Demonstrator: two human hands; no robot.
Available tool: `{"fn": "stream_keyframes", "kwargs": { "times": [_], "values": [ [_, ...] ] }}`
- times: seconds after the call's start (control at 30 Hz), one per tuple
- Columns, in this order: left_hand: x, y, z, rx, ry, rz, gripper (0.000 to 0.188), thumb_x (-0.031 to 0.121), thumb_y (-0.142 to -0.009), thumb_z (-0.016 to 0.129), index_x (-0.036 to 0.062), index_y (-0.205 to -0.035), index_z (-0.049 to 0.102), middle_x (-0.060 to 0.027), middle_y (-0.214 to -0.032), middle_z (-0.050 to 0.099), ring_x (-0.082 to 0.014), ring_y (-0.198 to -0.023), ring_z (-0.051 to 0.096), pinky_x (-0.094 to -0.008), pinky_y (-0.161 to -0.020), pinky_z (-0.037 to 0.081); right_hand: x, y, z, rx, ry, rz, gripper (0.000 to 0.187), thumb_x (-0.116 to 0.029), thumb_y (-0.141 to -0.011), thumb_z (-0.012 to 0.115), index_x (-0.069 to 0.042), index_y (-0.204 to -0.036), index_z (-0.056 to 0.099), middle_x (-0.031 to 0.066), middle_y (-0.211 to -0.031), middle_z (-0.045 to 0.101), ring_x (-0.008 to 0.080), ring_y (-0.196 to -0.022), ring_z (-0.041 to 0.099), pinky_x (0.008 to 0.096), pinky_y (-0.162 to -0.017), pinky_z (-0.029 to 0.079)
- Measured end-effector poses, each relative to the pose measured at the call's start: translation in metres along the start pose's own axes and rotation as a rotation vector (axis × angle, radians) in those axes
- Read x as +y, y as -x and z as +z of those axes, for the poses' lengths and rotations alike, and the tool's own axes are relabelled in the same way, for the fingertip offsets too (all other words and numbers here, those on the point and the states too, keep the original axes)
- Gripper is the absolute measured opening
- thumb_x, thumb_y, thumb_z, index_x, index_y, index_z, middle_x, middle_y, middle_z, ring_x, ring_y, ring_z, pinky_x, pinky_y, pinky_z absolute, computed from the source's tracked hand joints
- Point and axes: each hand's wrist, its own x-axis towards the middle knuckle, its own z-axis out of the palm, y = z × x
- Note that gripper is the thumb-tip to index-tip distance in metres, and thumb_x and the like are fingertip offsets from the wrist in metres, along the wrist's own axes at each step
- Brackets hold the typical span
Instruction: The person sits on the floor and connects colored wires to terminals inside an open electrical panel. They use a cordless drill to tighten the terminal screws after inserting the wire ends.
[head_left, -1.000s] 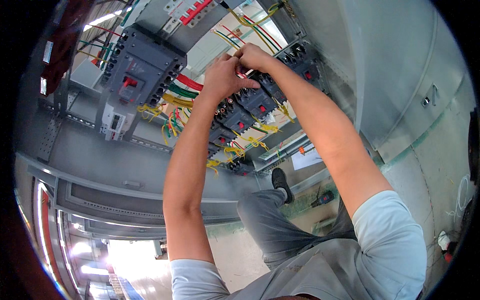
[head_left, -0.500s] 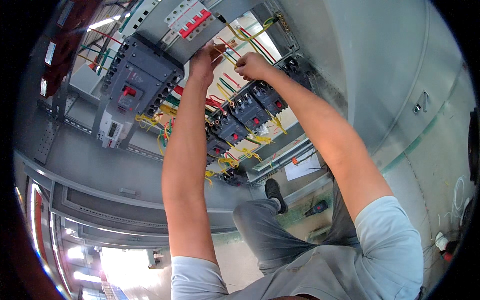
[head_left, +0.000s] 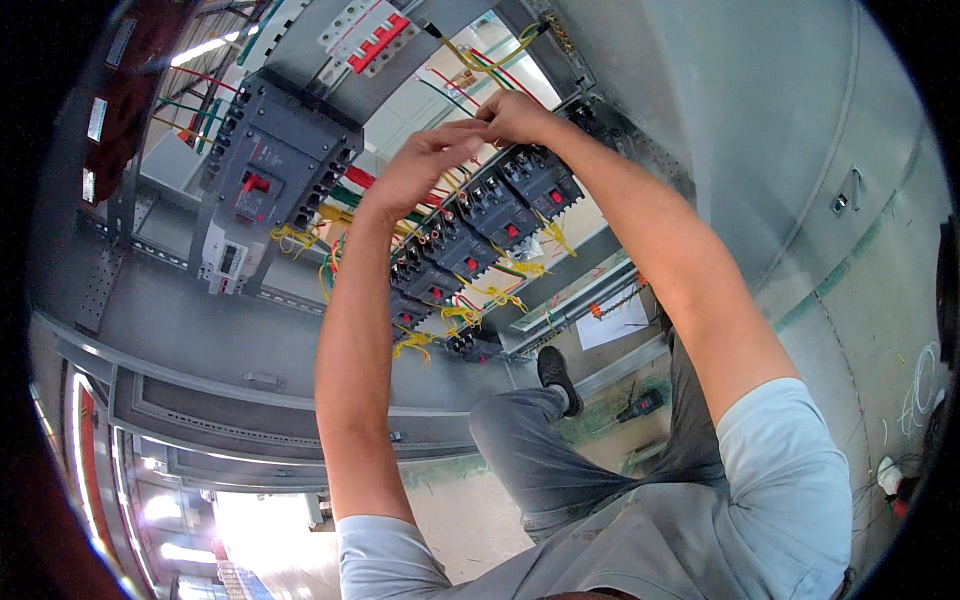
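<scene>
My left hand (head_left: 430, 168) reaches up inside a grey metal cabinet, its fingers pressed together and pointing right at my other hand's fingertips. My right hand (head_left: 515, 118) is closed in a pinch there, over the loose wires; the thing between the fingertips of both hands is mostly hidden, though it looks like a thin wire. Red and green wires (head_left: 447, 92) run down behind the right fingers. Just below the hands sits a slanted row of dark moulded-case circuit breakers (head_left: 490, 207) with red toggles and tied bundles of yellow wire (head_left: 495, 296).
A larger dark breaker (head_left: 262, 165) and a white meter (head_left: 228, 262) are mounted at left. Small white breakers with red levers (head_left: 378, 42) sit above. The cabinet's door (head_left: 800, 150) stands at right. A power tool (head_left: 640, 404) and white paper (head_left: 612, 322) lie below.
My left hand has moved down and right, its fingers now meeting my right hand's. My right hand has shifted slightly right and down. The yellow wire it pinched is now hidden.
</scene>
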Motion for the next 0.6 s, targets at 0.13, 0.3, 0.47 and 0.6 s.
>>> {"fn": "stream_keyframes", "kwargs": {
  "times": [0.13, 0.3, 0.47, 0.6],
  "values": [
    [0.015, -0.013, 0.013, 0.075, -0.404, 0.040, 0.039, 0.036, -0.089, 0.080, 0.0076, -0.114, 0.075, -0.0119, -0.128, 0.066, -0.0256, -0.125, 0.058, -0.0423, -0.105, 0.046, -0.010, 0.001, -0.001, 0.021, -0.001, 0.070, 0.029, -0.028, -0.081, 0.081, -0.005, -0.100, 0.081, 0.0071, -0.081, 0.077, 0.0161, -0.071, 0.068, 0.0346, -0.069, 0.053],
    [0.006, -0.023, 0.035, 0.080, -0.828, 0.081, 0.042, 0.041, -0.072, 0.089, 0.0137, -0.100, 0.074, -0.0134, -0.114, 0.066, -0.0343, -0.116, 0.060, -0.0464, -0.098, 0.049, 0.005, 0.000, -0.002, 0.005, -0.154, 0.024, 0.027, -0.018, -0.078, 0.078, -0.004, -0.101, 0.080, 0.0068, -0.085, 0.077, 0.0145, -0.072, 0.068, 0.0331, -0.068, 0.053],
    [0.004, -0.024, 0.043, 0.142, -1.083, 0.003, 0.046, 0.044, -0.064, 0.092, 0.0172, -0.096, 0.074, -0.0137, -0.111, 0.066, -0.0354, -0.114, 0.060, -0.0475, -0.096, 0.050, 0.005, -0.006, 0.005, -0.079, -0.327, 0.100, 0.026, -0.009, -0.079, 0.075, 0.000, -0.104, 0.079, 0.0072, -0.085, 0.076, 0.0144, -0.072, 0.067, 0.0315, -0.064, 0.053],
    [0.015, -0.035, 0.041, 0.028, -1.110, -0.109, 0.047, 0.046, -0.065, 0.092, 0.0176, -0.099, 0.075, -0.0133, -0.114, 0.068, -0.0348, -0.113, 0.062, -0.0463, -0.096, 0.050, 0.011, -0.009, 0.002, -0.060, -0.187, 0.035, 0.024, -0.006, -0.080, 0.074, 0.000, -0.102, 0.079, 0.0072, -0.086, 0.075, 0.0121, -0.073, 0.067, 0.0284, -0.065, 0.055]
  ]
}}
